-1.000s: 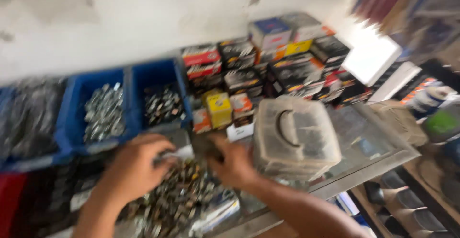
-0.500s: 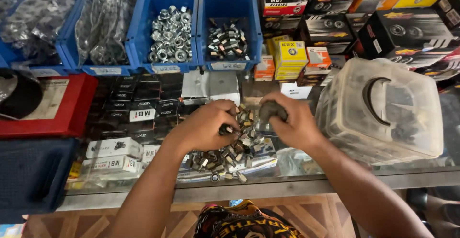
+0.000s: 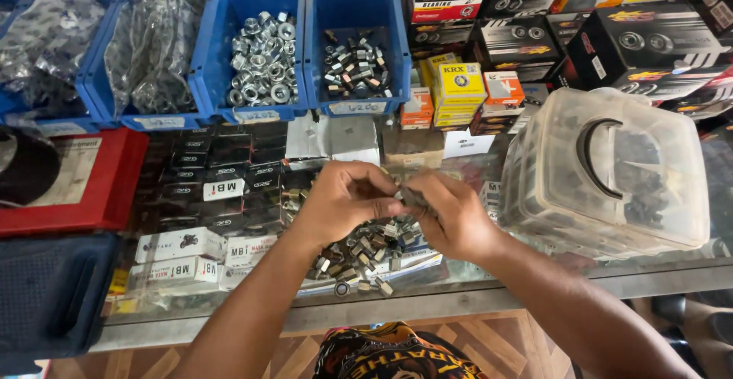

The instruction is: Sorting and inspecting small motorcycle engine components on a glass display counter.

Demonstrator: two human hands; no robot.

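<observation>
Both my hands meet over a heap of small metal nuts [image 3: 366,253] lying on a glass counter [image 3: 473,291]. My left hand [image 3: 340,199] pinches a small metal piece at its fingertips. My right hand [image 3: 450,215] has its fingers closed around a small dark metal part [image 3: 412,196], touching the left fingertips. What exactly each finger grips is partly hidden.
Blue bins at the back hold silver nuts [image 3: 259,58], dark nuts [image 3: 353,66] and bagged parts [image 3: 153,43]. A clear plastic tub [image 3: 611,173] stands at the right. Stacked boxes [image 3: 534,35] fill the back right. A red tray [image 3: 84,180] lies at the left.
The view has steadied and tilted down. My hands stay over the heap, now drawn closer together with fingertips touching around a small part.
</observation>
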